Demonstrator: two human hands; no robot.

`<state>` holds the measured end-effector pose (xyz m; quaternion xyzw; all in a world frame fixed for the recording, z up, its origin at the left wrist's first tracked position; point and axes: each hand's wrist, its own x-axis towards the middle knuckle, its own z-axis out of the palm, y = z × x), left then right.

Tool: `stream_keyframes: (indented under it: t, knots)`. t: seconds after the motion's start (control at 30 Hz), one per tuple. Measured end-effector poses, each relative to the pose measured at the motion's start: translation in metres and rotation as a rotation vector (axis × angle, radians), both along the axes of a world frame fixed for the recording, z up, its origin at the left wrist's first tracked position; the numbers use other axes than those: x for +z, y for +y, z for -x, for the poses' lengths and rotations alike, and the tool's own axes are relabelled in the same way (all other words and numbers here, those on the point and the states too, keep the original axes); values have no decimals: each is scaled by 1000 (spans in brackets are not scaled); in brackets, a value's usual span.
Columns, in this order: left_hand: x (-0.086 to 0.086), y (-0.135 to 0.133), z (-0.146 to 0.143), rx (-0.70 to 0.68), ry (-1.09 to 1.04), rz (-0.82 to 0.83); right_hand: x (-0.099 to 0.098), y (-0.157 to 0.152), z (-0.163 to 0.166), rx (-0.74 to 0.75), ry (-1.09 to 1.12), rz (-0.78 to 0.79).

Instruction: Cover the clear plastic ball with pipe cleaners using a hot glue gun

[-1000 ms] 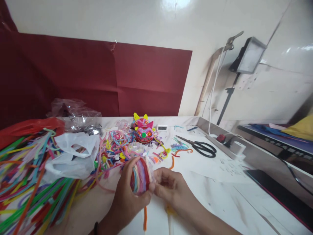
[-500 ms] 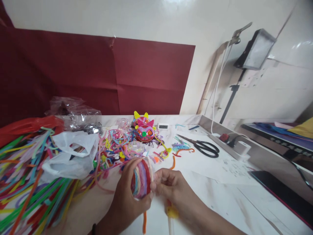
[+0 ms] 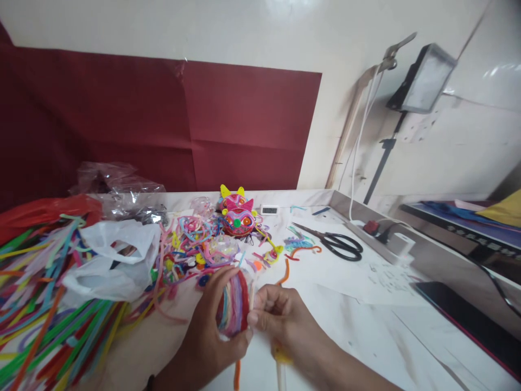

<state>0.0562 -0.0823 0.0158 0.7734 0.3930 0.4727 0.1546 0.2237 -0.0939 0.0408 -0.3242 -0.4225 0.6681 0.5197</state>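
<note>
My left hand curls around a rounded piece covered in side-by-side bands of coloured pipe cleaner, red, purple, pink, cream and blue. Thumb and fingers grip it from the left. At its right edge my right hand pinches a pale pipe cleaner, whose tip lies hidden between the fingers. An orange pipe cleaner hangs or lies below the left thumb; which one I cannot tell. Partly under my right wrist is a small yellow thing with a pale stem.
Loose pipe cleaners and a white plastic bag cover the left. Behind my hands stand a decorated animal-face figure and a heap of colourful scraps. Black scissors, a small digital display and a phone lie rightward.
The view has shifted slightly. The banded piece is turned a little in my left hand, and the pale pipe cleaner stands slightly away from its right edge.
</note>
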Motion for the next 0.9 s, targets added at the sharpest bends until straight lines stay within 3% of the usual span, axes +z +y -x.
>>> stream_keyframes:
  t: [0.27, 0.53, 0.8, 0.9]
  knots:
    - [1, -1, 6, -105, 34, 69, 3, -7, 2, -28, 23, 0]
    - [5, 3, 5, -110, -7, 104, 9, -7, -1, -7, 36, 28]
    - [4, 5, 7, -114, -5, 53, 17, -5, -12, 114, -124, 47]
    - [5, 7, 8, -101, -4, 122, 25, -5, -28, 57, -240, -11]
